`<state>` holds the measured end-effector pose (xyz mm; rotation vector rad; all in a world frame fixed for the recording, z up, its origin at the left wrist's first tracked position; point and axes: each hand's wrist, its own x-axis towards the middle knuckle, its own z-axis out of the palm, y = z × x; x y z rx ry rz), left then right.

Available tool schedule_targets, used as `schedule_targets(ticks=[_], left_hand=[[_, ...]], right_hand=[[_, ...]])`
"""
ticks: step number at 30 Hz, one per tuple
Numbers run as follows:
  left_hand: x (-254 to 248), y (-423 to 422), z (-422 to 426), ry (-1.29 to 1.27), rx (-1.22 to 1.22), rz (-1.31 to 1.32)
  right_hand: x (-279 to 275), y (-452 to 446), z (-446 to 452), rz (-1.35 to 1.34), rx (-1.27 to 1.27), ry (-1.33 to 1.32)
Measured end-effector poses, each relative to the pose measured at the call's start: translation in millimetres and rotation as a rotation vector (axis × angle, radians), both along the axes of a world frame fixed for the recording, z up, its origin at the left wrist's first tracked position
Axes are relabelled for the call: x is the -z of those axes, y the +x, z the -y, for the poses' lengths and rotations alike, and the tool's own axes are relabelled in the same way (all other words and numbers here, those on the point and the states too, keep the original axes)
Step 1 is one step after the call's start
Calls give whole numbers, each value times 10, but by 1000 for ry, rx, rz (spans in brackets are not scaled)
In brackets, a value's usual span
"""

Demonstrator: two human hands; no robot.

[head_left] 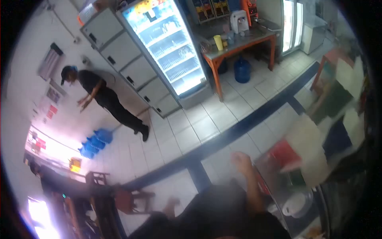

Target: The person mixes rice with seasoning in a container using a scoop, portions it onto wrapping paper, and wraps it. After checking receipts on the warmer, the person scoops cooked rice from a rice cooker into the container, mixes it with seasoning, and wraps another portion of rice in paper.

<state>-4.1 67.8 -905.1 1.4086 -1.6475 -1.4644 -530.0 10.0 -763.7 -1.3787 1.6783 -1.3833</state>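
Observation:
Low in the head view, my left hand (172, 205) hangs beside my dark clothing, over the tiled floor and to the right of a reddish stool (126, 201). Motion smears its fingers, and no object shows in it. My right hand (242, 162) is raised in front of my body, just left of the cluttered counter with a red item (283, 154) on it. Its fingers are blurred too, and I cannot make out anything held. The two hands are well apart.
A person (109, 99) in dark clothes stands by grey lockers (133, 73) and a lit display fridge (171, 51). An orange-edged table (238, 43) has a blue water bottle (242, 71) beneath. Blue bags (95, 142) lie left. Another person (51, 179) is at lower left.

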Motion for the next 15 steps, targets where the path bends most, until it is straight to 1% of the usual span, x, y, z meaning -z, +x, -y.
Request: schedule_targets(ticks=[1,2,3,4,5,6,7,9,10,11,13,14,15], left_hand=[[239,97,237,-506,536,200],[473,522,23,134,284,474],[451,487,86,372,146,571],[415,329,202,512,34,602],[389,148,438,567,-36,606],[421,-28,725,592,-81,595],[479,-203,1037,614,-116,580],[631,-564,1705,621,-156,537],[724,-701,2078,615,-163,518],[765,-830,2432,603,-160,500],[868,-1100,3199,563,-138,461],[939,-1198,3597,527,-126,435],[988,-1282,3971,502,-114,410]], right_hand=[[-10,-39,453,20,4,-12],[-115,-102,1001,-7,-53,49],[-254,-164,1552,-44,-112,113],[-521,-207,1997,-49,-111,108],[-914,-231,2372,13,-98,214],[-1121,-277,2729,71,-81,319],[-1094,-330,3096,51,-77,315],[-908,-406,3843,0,-61,133],[-867,-477,4185,-59,-57,106],[-782,-530,4502,-60,-48,108],[-637,-710,5206,179,-59,163],[-587,-843,5547,66,-85,173],[-703,-939,5842,52,-77,189]])
